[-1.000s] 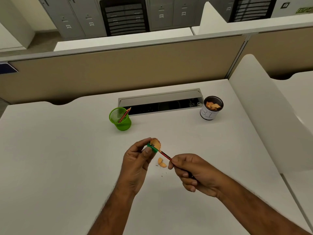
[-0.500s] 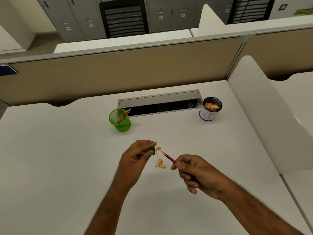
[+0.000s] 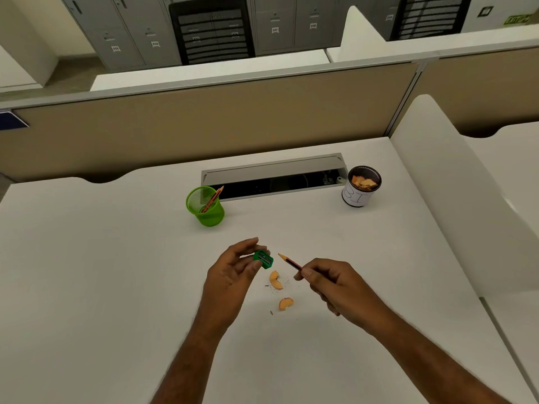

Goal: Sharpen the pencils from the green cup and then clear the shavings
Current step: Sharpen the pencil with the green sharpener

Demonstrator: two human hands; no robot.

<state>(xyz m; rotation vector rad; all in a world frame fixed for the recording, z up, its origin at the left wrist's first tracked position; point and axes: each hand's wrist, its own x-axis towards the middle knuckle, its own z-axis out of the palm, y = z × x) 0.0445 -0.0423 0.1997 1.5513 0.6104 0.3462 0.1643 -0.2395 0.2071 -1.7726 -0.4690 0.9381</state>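
My left hand point(image 3: 233, 275) pinches a small green sharpener point(image 3: 263, 258) between thumb and fingers. My right hand point(image 3: 329, 282) grips a red-and-black pencil point(image 3: 290, 261) by its rear part; the sharp tip points up-left, a short gap from the sharpener. Two curled orange shavings lie on the white desk point(image 3: 87, 272) below the hands, one point(image 3: 275, 280) between them and one point(image 3: 285, 303) nearer me, with dark specks around. The green mesh cup point(image 3: 205, 207) stands behind at left with pencils point(image 3: 212, 199) leaning in it.
A dark mesh cup with a white label point(image 3: 360, 186), holding shavings, stands at the back right. An open grey cable tray point(image 3: 274, 176) runs between the two cups. A beige partition point(image 3: 204, 121) closes the back, a white divider point(image 3: 455, 205) the right side.
The pencil has come out of the sharpener and the hands have moved slightly apart. A fresh shaving has dropped onto the desk. My left hand has turned the sharpener's blade face upward.
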